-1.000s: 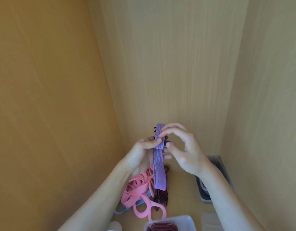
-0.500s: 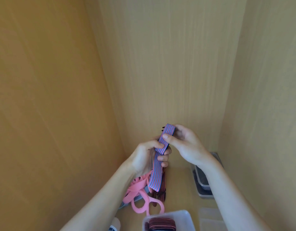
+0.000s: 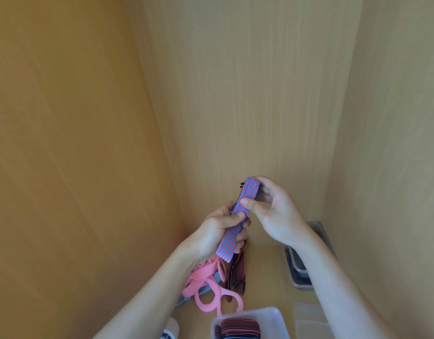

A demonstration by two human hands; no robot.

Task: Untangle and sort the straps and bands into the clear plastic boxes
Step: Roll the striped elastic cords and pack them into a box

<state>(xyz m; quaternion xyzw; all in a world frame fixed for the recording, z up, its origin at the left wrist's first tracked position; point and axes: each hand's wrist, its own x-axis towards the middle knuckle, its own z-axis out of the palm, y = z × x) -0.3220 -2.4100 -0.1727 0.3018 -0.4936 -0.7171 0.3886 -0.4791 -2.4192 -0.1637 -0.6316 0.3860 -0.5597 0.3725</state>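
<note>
A: Hands, count?
B: Two. The left hand (image 3: 219, 232) was closed round the lower part of one blue-and-red striped strap (image 3: 238, 220); the right hand (image 3: 275, 211) pinched its upper part between thumb and fingers. The strap was held in the air, above the shelf.

A: Loose items below?
B: One tangle of pink bands (image 3: 211, 288) and one dark red striped strap (image 3: 236, 274), touching each other on the wooden shelf (image 3: 264, 277).

A: Boxes?
B: One clear plastic box (image 3: 272, 316) at the bottom edge, holding folded dark striped straps (image 3: 239, 326), number unclear. One metal tray (image 3: 300, 270) sat by the right wall, partly behind the right forearm.
</note>
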